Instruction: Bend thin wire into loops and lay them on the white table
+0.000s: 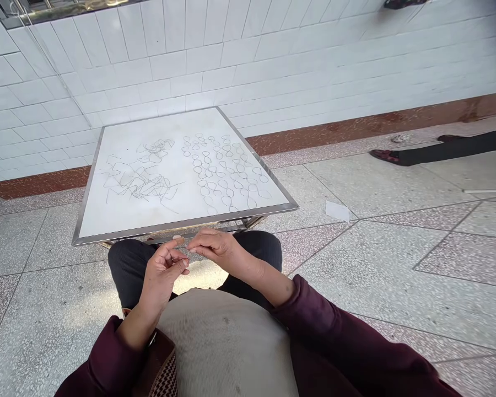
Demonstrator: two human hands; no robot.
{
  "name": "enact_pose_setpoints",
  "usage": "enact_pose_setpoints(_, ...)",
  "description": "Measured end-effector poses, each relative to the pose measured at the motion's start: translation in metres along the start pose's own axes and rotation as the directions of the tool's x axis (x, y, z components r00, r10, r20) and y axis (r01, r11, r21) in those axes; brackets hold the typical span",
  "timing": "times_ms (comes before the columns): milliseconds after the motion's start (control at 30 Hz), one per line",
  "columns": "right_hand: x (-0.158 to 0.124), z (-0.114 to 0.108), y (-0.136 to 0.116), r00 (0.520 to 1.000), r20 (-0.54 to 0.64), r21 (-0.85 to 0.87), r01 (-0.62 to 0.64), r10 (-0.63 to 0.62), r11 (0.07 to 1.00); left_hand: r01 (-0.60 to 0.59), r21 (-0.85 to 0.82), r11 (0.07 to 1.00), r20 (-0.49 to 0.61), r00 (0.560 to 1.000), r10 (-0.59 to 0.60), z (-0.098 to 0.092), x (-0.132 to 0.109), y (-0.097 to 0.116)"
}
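Above my lap, just short of the table's near edge, my two hands are close together. My left hand pinches a thin wire between thumb and forefinger; one of its fingertips has a light wrap. From the right, my right hand comes in palm down, its thumb and fingers pinched on the same wire. The wire's shape is too fine to make out. On the white table, loose bent wires lie tangled at the left. Several wire figure-eight loops are spread in rows at the right.
A metal rim edges the table, which stands by a white tiled wall. A white paper piece lies on the stone floor to the right. Farther right is another person's outstretched leg.
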State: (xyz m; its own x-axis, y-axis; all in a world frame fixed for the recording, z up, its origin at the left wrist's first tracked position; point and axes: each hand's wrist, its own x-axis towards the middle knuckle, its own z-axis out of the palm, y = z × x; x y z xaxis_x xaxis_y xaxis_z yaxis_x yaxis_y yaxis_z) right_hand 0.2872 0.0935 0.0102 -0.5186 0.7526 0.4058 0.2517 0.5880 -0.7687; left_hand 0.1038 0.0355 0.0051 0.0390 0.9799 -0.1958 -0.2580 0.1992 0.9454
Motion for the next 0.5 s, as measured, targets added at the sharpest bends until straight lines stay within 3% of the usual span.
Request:
enact_pose_setpoints(100,-0.0016,-0.0018,-0.0009,0.983,-0.017,0.141,-0.181,0.185,0.973,0.005,-0.01,1.0,-0.043,0.999,-0.005,-0.0001,-0.0002,0.0008)
enact_pose_setpoints(200,-0.0027,-0.0042,-0.0037,0.931,0.003,0.294,-0.35,0.365,0.89,0.004,-0.022,1.0,-0.064,0.998,-0.006,0.0002,-0.0001,0.0022)
enact_pose_setpoints(333,-0.0027,-0.0038,-0.0079,0.886,0.145,0.413,-0.459,0.44,0.787,-0.012,-0.026,1.0,-0.039,0.999,0.011,0.0001,0.0,0.0025)
enact_pose_setpoints(500,-0.0044,0.0036,-0.0054,0.828,0.293,0.593,-0.549,0.477,0.589,-0.027,0.006,1.0,-0.013,1.0,0.027,-0.0012,-0.0004,0.0015)
